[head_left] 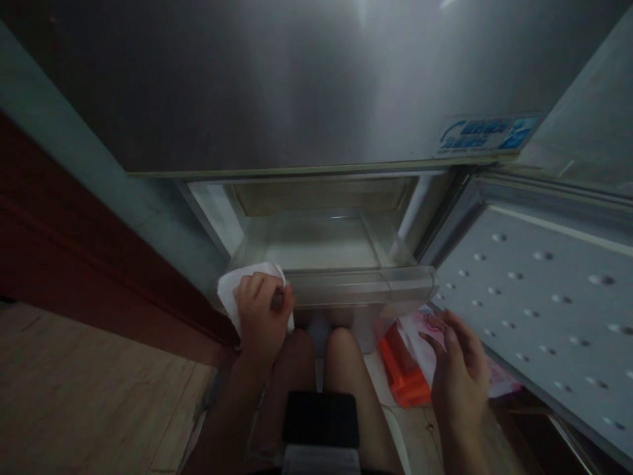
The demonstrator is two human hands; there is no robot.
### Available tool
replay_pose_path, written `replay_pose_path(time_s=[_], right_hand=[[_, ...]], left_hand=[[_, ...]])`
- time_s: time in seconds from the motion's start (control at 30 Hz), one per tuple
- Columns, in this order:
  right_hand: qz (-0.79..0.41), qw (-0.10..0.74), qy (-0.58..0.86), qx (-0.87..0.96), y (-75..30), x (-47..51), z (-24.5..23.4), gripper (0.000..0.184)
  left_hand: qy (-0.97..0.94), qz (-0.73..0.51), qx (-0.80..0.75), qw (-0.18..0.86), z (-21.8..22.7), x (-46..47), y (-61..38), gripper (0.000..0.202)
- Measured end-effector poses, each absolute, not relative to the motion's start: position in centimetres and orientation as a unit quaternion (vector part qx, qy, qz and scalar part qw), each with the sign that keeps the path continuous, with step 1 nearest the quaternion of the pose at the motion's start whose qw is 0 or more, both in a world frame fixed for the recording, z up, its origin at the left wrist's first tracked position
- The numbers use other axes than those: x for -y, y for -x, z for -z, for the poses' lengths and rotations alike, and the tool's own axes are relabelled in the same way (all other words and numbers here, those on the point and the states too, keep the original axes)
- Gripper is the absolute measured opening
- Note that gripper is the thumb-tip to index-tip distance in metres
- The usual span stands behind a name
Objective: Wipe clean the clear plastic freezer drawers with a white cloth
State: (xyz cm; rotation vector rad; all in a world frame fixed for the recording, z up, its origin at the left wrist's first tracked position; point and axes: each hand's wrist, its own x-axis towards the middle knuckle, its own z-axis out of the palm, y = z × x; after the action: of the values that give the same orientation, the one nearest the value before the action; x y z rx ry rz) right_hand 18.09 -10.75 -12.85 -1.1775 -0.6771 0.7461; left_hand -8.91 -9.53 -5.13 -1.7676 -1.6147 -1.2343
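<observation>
My left hand (260, 316) is closed on a white paper towel (230, 288), pressed against the left end of the clear drawer (346, 288). The drawer is pulled partway out of the lower fridge compartment, and its pale bottom shows. To the right, my right hand (459, 366) is half curled with thumb and fingers apart, beside the open door. Behind its fingers lies a pink-and-white plastic package (420, 336); any contact between the two is unclear.
Above is the shut metal upper door (306, 86) with a blue sticker. The dimpled lower door (534, 290) stands open on the right. An orange item (403, 369) lies on the floor under the package. A reddish-brown wooden edge (99, 251) runs along the left.
</observation>
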Motion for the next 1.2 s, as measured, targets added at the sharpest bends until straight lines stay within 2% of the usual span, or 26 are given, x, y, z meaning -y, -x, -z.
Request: replay_pose_path(time_s=[0.17, 0.43, 0.6, 0.9, 1.03, 1.2], right_hand=[[-0.302, 0.660, 0.574, 0.378, -17.7, 11.3, 12.5, 0.045], [-0.351, 0.662, 0.539, 0.386, -17.8, 11.6, 12.7, 0.043], [-0.357, 0.655, 0.537, 0.394, -17.9, 11.6, 13.2, 0.043], [-0.396, 0.653, 0.534, 0.363, -17.6, 11.3, 13.7, 0.048], [-0.366, 0.651, 0.537, 0.392, -17.8, 11.3, 14.0, 0.046], [-0.368, 0.650, 0.542, 0.385, -17.7, 11.4, 13.7, 0.046]], left_hand=[[0.696, 0.400, 0.568, 0.183, 4.7, 8.6, 4.0, 0.021], [0.779, 0.350, 0.491, 0.170, 4.1, 6.5, -4.0, 0.012], [0.801, 0.308, 0.483, 0.174, 3.8, 5.9, -5.7, 0.010], [0.747, 0.271, 0.578, 0.184, 3.5, 9.3, 4.0, 0.018], [0.657, 0.326, 0.639, 0.231, 4.2, 11.1, 11.6, 0.020], [0.572, 0.383, 0.690, 0.224, 4.3, 11.9, 16.6, 0.019]])
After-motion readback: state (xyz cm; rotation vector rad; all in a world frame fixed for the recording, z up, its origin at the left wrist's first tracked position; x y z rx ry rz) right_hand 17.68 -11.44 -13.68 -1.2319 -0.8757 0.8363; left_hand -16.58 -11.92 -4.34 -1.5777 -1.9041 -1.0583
